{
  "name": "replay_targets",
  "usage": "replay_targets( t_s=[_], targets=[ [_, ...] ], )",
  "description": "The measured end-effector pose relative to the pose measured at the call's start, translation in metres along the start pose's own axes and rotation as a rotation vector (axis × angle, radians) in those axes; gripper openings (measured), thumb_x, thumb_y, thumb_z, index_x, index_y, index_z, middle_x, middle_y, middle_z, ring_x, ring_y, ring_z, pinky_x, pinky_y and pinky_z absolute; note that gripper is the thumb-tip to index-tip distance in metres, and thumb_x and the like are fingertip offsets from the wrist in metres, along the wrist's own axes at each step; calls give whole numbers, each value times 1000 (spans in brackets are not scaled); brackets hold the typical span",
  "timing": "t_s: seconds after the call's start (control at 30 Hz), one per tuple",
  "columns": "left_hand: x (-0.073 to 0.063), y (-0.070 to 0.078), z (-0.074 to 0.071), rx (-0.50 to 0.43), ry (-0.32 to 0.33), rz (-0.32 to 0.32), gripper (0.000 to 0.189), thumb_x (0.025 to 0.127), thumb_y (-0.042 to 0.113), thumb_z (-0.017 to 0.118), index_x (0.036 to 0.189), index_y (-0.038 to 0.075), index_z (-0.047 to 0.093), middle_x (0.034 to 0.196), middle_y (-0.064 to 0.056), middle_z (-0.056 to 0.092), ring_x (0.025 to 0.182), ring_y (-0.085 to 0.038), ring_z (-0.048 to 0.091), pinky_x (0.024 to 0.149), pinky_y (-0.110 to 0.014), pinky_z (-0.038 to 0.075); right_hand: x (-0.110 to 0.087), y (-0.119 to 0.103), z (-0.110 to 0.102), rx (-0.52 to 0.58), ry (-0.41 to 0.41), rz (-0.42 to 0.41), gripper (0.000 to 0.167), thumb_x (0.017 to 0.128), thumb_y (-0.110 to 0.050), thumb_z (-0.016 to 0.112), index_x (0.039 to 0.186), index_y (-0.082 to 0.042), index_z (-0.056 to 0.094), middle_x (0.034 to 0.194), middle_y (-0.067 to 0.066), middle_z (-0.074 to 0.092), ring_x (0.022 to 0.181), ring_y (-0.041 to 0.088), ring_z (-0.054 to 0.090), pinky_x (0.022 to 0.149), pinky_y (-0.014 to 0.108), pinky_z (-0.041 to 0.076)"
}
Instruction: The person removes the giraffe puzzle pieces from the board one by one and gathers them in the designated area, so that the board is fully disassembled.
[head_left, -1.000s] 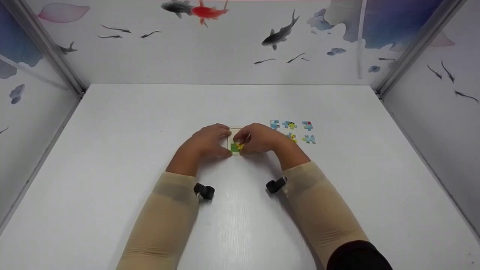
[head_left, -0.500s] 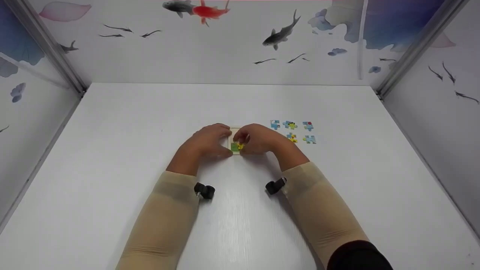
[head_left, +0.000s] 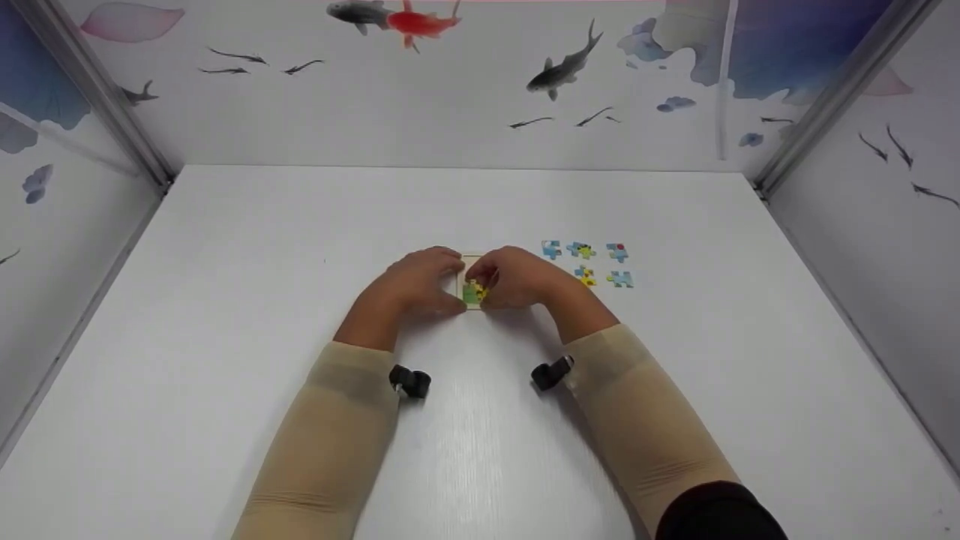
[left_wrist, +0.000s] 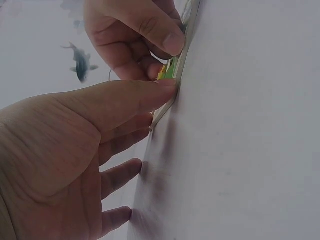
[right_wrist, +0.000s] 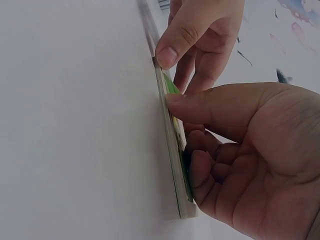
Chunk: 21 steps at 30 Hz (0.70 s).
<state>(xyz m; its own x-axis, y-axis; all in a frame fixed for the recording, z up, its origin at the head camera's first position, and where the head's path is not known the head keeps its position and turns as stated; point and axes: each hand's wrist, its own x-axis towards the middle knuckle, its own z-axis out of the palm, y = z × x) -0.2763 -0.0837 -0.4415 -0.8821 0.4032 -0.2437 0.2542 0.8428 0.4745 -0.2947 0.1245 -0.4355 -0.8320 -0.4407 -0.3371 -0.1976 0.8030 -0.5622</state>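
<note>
A small pale wooden puzzle board (head_left: 471,259) lies on the white table between both hands. My left hand (head_left: 421,281) grips its left side, thumb at the near corner and fingertips at the far one. A green puzzle piece (head_left: 470,295) sits in the board's near-left corner. Beside it, my right hand (head_left: 517,277) pinches a yellowish puzzle piece (head_left: 481,289) low over the board, its other fingers curled. In the right wrist view, the right thumb presses near the edge of the board (right_wrist: 175,165). My right hand hides most of the board's right half.
Several loose blue and yellow puzzle pieces (head_left: 620,279) lie in two rows to the right, behind the right forearm. White panels (head_left: 450,97) painted with fish enclose the table (head_left: 450,450) at the back and sides.
The yellowish piece at my right fingertips has shifted and turned slightly against the green one. My left hand stays in place on the board.
</note>
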Motion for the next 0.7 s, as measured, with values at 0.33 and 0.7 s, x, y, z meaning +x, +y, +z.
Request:
replay_targets(
  t_s=[0.33,0.7],
  targets=[
    [1,-1,-1,17,-3,16,76,92,35,80,159,12,52,170,-3,44,162,-30,35,134,-51,29,-1,-1,-1,-10,2,7,47,87,-4,79,130,-23,77,120,1,72,111,23,65,100,41,58],
    [1,-1,0,1,-7,10,76,92,35,80,159,15,52,171,-1,43,163,-29,34,134,-52,29,-1,3,-3,12,11,-7,46,87,-7,81,131,-19,75,117,0,73,108,22,65,97,39,59]
  ],
)
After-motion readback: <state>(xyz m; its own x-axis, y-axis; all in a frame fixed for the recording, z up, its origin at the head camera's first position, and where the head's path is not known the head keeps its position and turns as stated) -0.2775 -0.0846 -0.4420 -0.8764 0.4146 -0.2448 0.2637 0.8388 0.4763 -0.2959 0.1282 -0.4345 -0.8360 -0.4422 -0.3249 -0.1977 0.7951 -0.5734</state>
